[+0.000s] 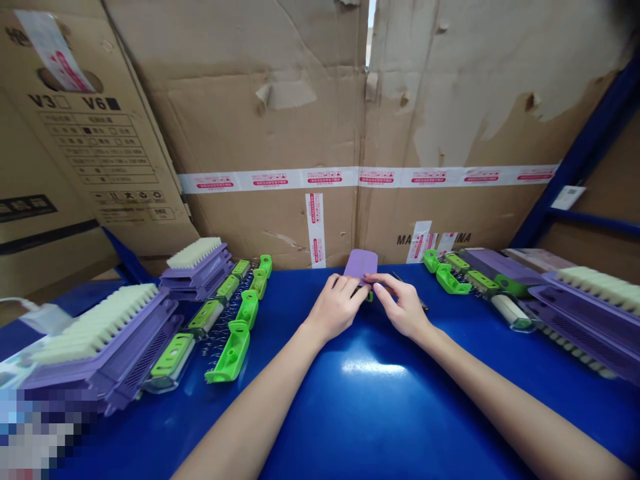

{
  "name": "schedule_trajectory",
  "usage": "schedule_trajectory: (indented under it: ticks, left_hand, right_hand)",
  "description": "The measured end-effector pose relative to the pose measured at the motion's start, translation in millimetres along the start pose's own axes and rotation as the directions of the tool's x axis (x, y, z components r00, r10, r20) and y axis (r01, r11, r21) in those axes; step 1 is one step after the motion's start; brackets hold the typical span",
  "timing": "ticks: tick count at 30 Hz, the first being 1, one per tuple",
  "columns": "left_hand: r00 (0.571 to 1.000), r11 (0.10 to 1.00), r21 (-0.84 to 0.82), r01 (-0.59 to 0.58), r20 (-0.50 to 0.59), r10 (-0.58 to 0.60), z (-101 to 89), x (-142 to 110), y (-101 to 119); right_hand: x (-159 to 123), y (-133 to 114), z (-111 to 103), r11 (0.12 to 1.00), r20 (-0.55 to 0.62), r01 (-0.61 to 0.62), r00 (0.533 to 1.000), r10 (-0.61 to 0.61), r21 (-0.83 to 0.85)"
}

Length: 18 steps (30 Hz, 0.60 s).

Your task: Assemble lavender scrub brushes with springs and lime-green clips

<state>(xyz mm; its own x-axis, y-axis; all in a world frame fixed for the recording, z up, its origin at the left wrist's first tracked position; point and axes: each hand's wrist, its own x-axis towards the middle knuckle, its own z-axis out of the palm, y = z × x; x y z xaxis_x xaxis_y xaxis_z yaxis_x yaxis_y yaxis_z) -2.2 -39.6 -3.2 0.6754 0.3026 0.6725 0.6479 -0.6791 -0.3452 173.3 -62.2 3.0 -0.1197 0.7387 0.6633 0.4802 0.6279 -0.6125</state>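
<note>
Near the back of the blue table, a purple panel with rounded corners point(362, 263) stands up beyond my fingers. My left hand point(336, 307) is closed over its lower left part, fingers curled and knuckles up. From the other side, my right hand point(401, 304) pinches its lower right edge between thumb and fingertips. A small green piece point(370, 295) shows below the panel, between the two hands. My fingers hide most of the panel's lower end and how the green piece meets it.
Purple frames with cream bristle pads point(95, 327) are stacked at left, beside clear-and-green cartridges point(173, 357), springs point(220, 337) and green brackets point(233, 357). Similar purple frames point(575, 320) and green brackets point(453, 280) lie at right. A cardboard wall point(260, 133) closes the back.
</note>
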Motion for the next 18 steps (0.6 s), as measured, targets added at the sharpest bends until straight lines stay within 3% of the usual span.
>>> schedule_trajectory:
  ticks: [11,18]
  left_hand:
    - [0.995,0.986,0.138,-0.093,-0.016,0.096,-2.8,2.2,2.9]
    - [0.999,0.986,0.164,-0.032,0.025,0.028,-1.5,0.6,0.1]
  right_hand:
    - [0.6,-0.4,0.5,1.000,-0.003,0.003,1.000,-0.003,-0.012]
    - [1.0,2.2,0.7,1.000,-0.010,-0.016,1.000,0.016,-0.013]
